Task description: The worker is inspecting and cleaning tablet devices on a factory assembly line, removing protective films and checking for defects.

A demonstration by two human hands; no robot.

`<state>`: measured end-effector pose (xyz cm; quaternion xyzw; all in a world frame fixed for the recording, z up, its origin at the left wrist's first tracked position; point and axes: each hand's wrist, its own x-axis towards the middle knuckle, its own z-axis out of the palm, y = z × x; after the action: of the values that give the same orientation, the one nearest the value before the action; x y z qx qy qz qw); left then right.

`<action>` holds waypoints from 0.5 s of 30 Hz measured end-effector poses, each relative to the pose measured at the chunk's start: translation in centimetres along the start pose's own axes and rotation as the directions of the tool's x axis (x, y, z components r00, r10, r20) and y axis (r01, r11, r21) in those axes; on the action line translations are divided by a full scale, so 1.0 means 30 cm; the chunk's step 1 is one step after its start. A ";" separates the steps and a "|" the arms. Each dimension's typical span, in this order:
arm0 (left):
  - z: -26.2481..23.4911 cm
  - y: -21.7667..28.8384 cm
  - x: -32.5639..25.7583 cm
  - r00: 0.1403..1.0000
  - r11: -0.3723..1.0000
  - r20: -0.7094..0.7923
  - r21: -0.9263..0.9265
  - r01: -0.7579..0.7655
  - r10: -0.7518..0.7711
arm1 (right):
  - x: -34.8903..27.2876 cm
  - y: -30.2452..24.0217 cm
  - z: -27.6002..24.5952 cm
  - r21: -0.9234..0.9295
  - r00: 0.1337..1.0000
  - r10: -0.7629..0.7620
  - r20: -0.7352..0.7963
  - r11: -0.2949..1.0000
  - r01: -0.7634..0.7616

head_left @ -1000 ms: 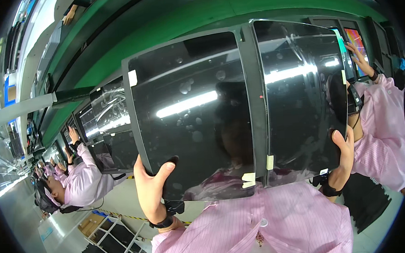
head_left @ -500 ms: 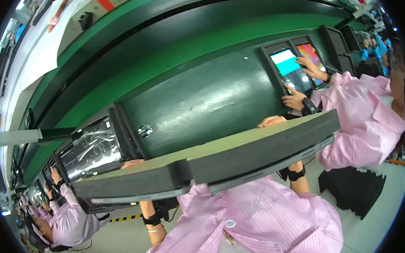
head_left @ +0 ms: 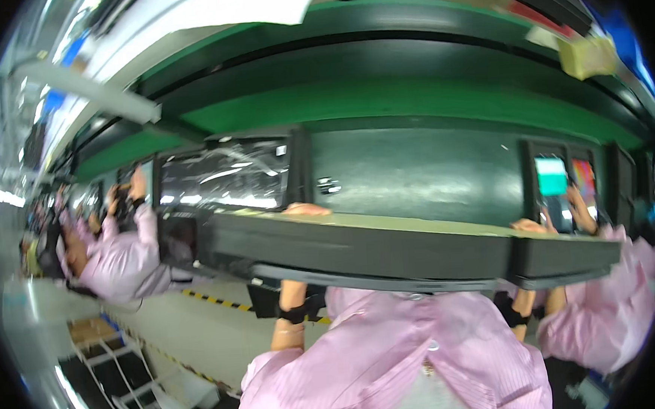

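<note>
In front of my chest I hold a long, dark grey foam tray (head_left: 360,244), seen almost edge-on, with a pale green upper face and a notch in its near side toward the right. My left hand (head_left: 307,209) is closed over its far edge, left of the middle. Farther right, my right hand (head_left: 530,226) grips the same far edge. Only the backs of my fingers show above the tray; my palms are hidden. Both forearms come up beneath it, with black bands at the wrists. Whatever lies in the tray is out of sight.
Beyond the tray runs a green workbench (head_left: 423,169) with a small shiny piece (head_left: 329,185) on it. To the left lies a film-covered dark tray (head_left: 224,175). A co-worker at right touches tablets (head_left: 551,176); another person (head_left: 120,254) works at left. A pale metal arm (head_left: 92,91) juts in.
My view has swung left, so the bench and co-workers appear farther right. The tray's right end now sits lower, and its notch shows close to my right hand. Both hands keep their hold.
</note>
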<state>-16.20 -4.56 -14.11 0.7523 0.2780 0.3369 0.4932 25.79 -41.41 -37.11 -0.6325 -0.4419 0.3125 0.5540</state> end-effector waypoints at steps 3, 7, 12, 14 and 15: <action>0.001 0.041 0.004 0.997 0.997 -0.045 0.062 -0.054 0.057 | 0.105 -0.257 0.208 0.097 0.978 -0.016 -0.210 0.995 0.037; -0.034 0.133 0.172 0.955 0.995 0.288 0.079 0.054 -0.075 | 0.024 -0.609 0.201 0.157 0.825 0.066 -0.562 0.987 0.028; -0.007 0.295 0.308 0.865 0.876 0.275 -0.128 0.465 -0.419 | 0.214 -1.038 0.215 0.434 0.539 0.637 -0.551 0.771 -0.467; -0.043 0.292 0.360 0.747 0.790 0.346 -0.027 0.613 -0.568 | 0.311 -1.041 0.226 0.508 0.573 0.753 -0.323 0.649 -0.566; -0.059 0.284 0.385 0.701 0.765 0.380 0.026 0.644 -0.603 | 0.345 -1.077 0.251 0.572 0.611 0.770 -0.182 0.589 -0.571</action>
<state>-9.70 2.04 -3.01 0.6344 0.4003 0.0181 0.6610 16.53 -28.98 -5.99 -0.6540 0.0528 0.4561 0.6012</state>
